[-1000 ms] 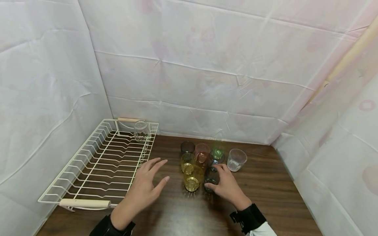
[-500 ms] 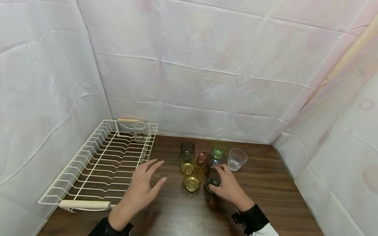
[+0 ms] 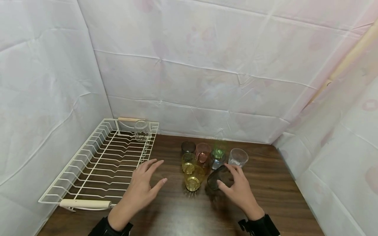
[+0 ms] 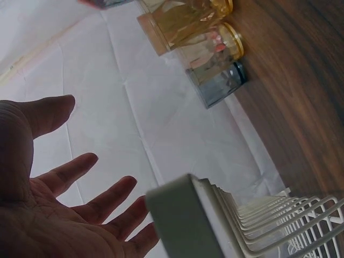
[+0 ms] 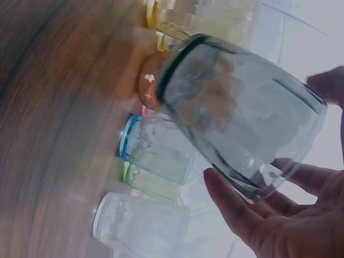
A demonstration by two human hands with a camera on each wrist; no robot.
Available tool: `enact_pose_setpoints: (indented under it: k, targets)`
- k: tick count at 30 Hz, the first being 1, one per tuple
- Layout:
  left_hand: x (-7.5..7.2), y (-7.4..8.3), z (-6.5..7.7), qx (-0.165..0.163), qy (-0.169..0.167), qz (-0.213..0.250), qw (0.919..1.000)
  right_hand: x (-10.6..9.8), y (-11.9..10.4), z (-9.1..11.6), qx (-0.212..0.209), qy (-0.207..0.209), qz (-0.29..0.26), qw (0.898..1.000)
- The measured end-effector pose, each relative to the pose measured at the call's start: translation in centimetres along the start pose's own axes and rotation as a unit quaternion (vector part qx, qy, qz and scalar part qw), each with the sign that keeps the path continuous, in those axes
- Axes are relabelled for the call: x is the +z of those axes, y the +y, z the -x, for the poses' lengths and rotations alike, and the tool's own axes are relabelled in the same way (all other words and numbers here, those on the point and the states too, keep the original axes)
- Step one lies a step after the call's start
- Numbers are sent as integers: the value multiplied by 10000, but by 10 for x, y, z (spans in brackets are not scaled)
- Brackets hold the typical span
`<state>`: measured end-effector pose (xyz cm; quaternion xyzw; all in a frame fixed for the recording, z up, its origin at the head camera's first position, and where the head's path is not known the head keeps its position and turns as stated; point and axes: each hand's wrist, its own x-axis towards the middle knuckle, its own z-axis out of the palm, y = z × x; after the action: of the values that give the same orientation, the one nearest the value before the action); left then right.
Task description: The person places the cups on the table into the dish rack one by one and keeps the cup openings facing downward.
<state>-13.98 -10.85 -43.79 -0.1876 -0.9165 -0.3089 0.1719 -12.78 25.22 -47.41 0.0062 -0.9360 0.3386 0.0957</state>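
My right hand (image 3: 240, 193) grips a smoky grey drinking glass (image 3: 216, 181) by its rim end, thumb on one side and fingers on the other. In the right wrist view the grey glass (image 5: 236, 102) is tilted and raised off the table. Left of it stands a yellow glass (image 3: 193, 182), with another yellow glass (image 3: 187, 162) behind. A blue glass (image 3: 217, 162) and a clear glass (image 3: 238, 154) stand beyond the right hand. My left hand (image 3: 141, 186) holds nothing; its fingers are spread beside the dish rack (image 3: 101, 160), near the rack's handle (image 4: 183, 220) in the left wrist view.
A clear glass (image 3: 142, 131) sits upside down at the rack's far right corner. Behind the yellow glasses stand a dark glass (image 3: 188, 147), a pink glass (image 3: 203, 148), an amber glass (image 3: 203, 159) and a green glass (image 3: 219, 151). White cloth (image 3: 189, 82) surrounds the wooden table (image 3: 271, 190).
My right hand has lifted the grey glass and moved it slightly right, away from the yellow glass, tilting it. The left hand has barely shifted.
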Motion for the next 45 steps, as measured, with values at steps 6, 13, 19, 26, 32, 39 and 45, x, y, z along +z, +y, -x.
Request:
enact_pose_setpoints:
  k: [6,13,19,26,32,39,45]
  targets:
    - [-3,2,-1,13,92,35,10000,-7,2,5,323,557,-988,9930]
    - [-4,3,-2,-119,84,117,9998,-6,1,8,1215,624,-2444,9600]
    - [-3,5,-3,-133,91,253,9995,-3,0,7,1694,-4,-4341,8848]
    - [-3,7,-3,-131,141,284,9994,5,7,10,399,-680,-6446,7604]
    - [-1,6,-2,-76,252,244,9994,8,7,12,367,-1356,-7793,6107]
    - [2,6,-1,-49,306,224,9993,12,2,15,506,-1635,-8413,5127]
    - [4,6,1,-84,270,197,9994,14,-3,15,792,-1630,-8573,4818]
